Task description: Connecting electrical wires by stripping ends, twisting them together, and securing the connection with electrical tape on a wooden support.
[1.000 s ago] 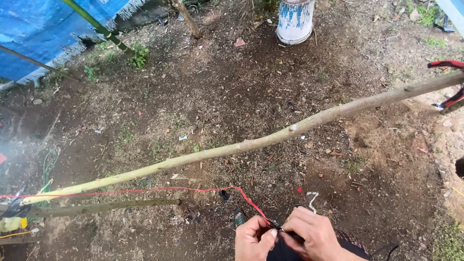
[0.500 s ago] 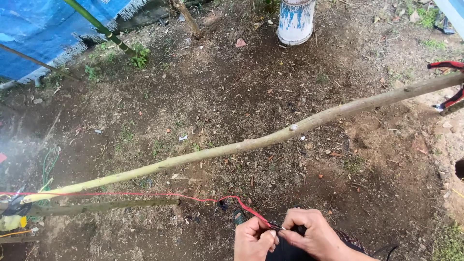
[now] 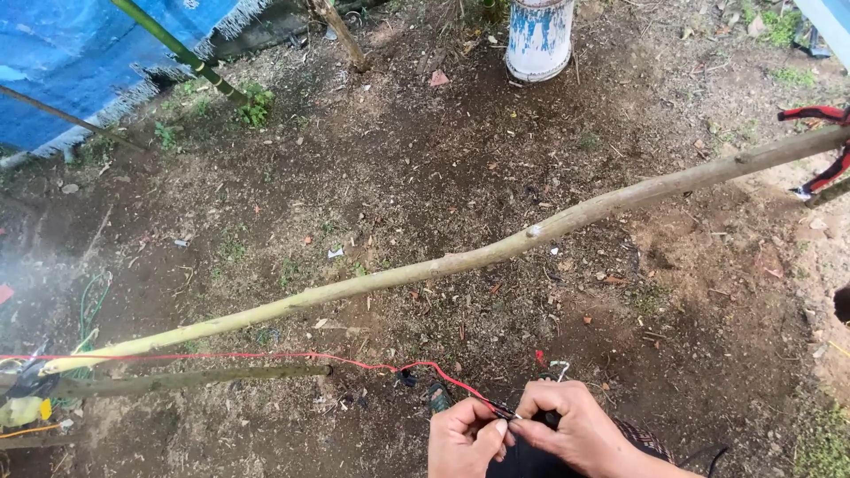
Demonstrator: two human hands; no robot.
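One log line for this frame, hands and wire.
left hand: pinching red wire | right hand: pinching wire end | long pole: beyond, across dirt

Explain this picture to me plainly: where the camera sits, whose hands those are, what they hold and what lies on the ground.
The camera is worn on a person's head and looks down, so the two bare hands at the bottom edge belong to the wearer. The left hand and the right hand meet at the fingertips and pinch the end of a thin red wire, which runs away to the left above the soil. Across the whole view lies a long pale wooden pole, slanting up to the right, with a shorter stick below its left end. The ground is bare dirt with scattered leaves and small weeds. At the top stand a blue and white bucket and a blue tarp crossed by a green bamboo cane.
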